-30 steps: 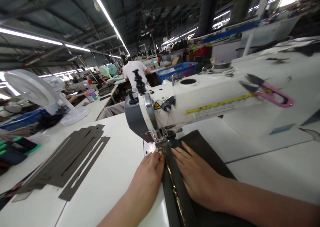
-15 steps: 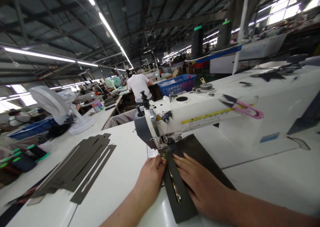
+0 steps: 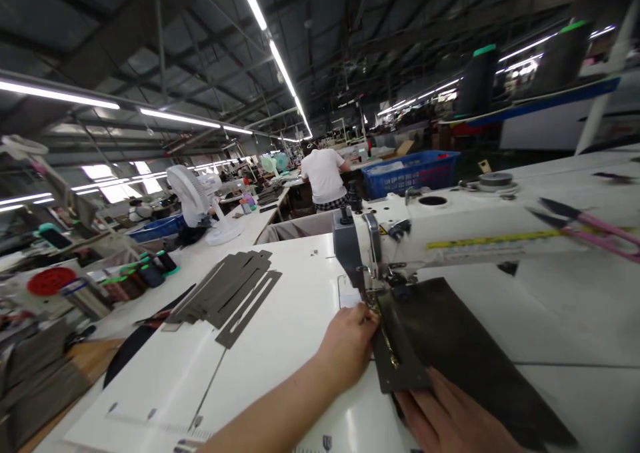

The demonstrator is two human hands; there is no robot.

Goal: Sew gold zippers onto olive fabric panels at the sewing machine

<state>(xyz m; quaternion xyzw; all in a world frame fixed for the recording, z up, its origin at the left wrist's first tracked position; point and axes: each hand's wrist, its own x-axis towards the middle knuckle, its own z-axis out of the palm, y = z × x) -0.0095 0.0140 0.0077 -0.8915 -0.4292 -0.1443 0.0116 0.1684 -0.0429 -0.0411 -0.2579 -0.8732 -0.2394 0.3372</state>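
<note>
My left hand (image 3: 349, 346) sits right by the sewing machine's presser foot (image 3: 373, 293), its fingertips gripping the edge of a dark olive strip with a metal zipper (image 3: 395, 356) running along it. The strip lies on a larger dark olive fabric panel (image 3: 465, 350). My right hand (image 3: 450, 418) rests at the bottom of the view, fingers spread on the lower edge of that panel. The needle area is partly hidden by the machine's head and my left fingers.
The white sewing machine arm (image 3: 480, 243) stretches right, with pink-handled thread snips (image 3: 590, 230) lying on it. A stack of slotted dark strips (image 3: 227, 296) lies on the white table (image 3: 280, 366). A co-worker in a white shirt (image 3: 324, 176) sits beyond, near a blue crate (image 3: 410, 173).
The view has swung, shifting the machine rightward. The strip's near end has moved up toward the presser foot, and my right hand has slid lower on the panel.
</note>
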